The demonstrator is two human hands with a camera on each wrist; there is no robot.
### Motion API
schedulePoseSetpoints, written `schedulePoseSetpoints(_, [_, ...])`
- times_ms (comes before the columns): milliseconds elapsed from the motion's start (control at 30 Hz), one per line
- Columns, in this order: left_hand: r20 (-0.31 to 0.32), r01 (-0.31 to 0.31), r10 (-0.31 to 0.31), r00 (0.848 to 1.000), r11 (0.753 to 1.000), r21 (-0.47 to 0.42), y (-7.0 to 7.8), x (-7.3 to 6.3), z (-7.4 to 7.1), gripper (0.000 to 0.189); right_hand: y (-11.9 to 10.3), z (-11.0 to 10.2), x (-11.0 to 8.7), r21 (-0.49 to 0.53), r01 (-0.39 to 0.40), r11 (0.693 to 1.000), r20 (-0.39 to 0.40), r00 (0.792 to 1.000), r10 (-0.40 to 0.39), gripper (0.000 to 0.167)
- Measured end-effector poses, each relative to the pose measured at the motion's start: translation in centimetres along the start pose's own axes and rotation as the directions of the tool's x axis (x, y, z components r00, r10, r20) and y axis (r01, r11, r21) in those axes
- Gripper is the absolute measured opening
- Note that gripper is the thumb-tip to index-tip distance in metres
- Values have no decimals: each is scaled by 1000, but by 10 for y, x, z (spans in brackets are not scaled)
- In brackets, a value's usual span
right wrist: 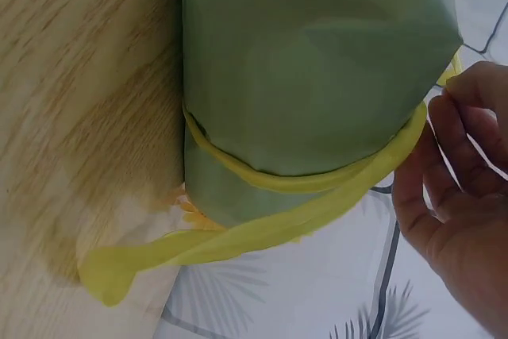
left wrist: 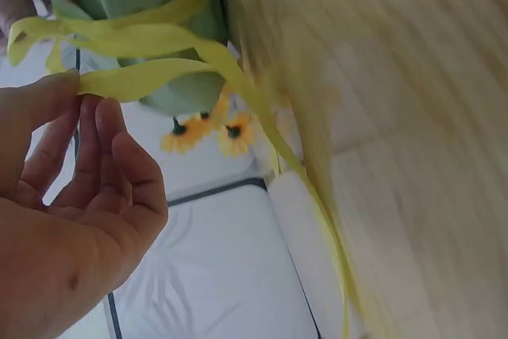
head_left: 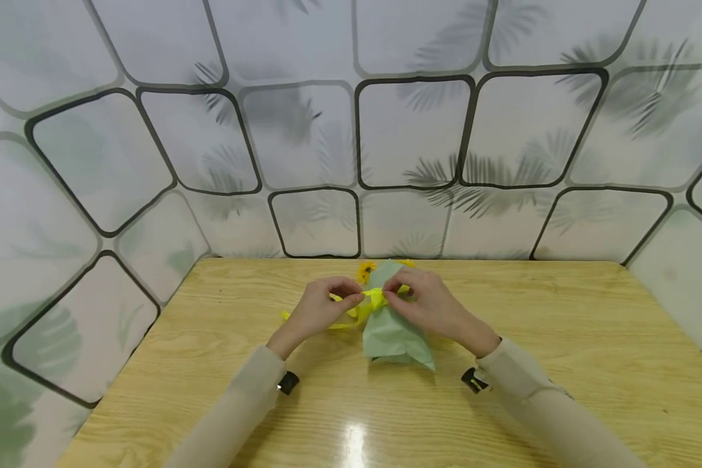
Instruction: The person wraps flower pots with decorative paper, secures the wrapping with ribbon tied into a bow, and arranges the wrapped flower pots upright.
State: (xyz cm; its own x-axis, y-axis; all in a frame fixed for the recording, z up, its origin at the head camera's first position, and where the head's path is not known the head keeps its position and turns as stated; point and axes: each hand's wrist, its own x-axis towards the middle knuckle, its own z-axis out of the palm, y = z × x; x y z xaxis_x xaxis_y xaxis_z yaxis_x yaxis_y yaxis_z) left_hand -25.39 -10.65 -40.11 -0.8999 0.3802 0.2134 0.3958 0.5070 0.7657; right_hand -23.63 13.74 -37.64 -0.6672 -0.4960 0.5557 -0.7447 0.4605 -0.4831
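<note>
A bouquet in pale green wrapping paper (head_left: 394, 341) lies on the table, with a yellow ribbon (head_left: 377, 299) round its middle. Orange-yellow sunflowers (head_left: 365, 272) show at its far end, and also as flowers (left wrist: 236, 132) in the left wrist view. Thumb and fingers of my left hand (head_left: 322, 302) pinch a ribbon loop (left wrist: 143, 78) left of the knot. On the knot's other side, my right hand (head_left: 424, 302) pinches the ribbon between thumb and index finger. In the right wrist view a ribbon tail (right wrist: 262, 232) hangs past the green paper (right wrist: 302, 77).
The wooden table (head_left: 240, 286) meets a wall covering (head_left: 409, 130) with dark outlined shapes and leaf prints at the back and left. One ribbon end (head_left: 286, 316) trails across the tabletop left of the bouquet. Dark devices (head_left: 289, 382) sit at both wrists.
</note>
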Motion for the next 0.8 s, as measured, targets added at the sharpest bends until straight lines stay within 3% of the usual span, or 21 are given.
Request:
schedulePoseSetpoints(400, [-23, 77, -74, 997, 986, 150, -28, -45, -57, 11, 3, -7, -1, -56, -64, 996, -49, 997, 61, 5])
schedulePoseSetpoints(600, [-14, 55, -53, 998, 949, 312, -42, -58, -86, 13, 7, -7, -3, -80, -95, 992, -61, 994, 91, 5])
schedulePoseSetpoints(800, [-44, 84, -73, 996, 916, 393, -41, -66, -107, 14, 7, -11, -3, -88, -192, 977, -52, 981, 188, 5])
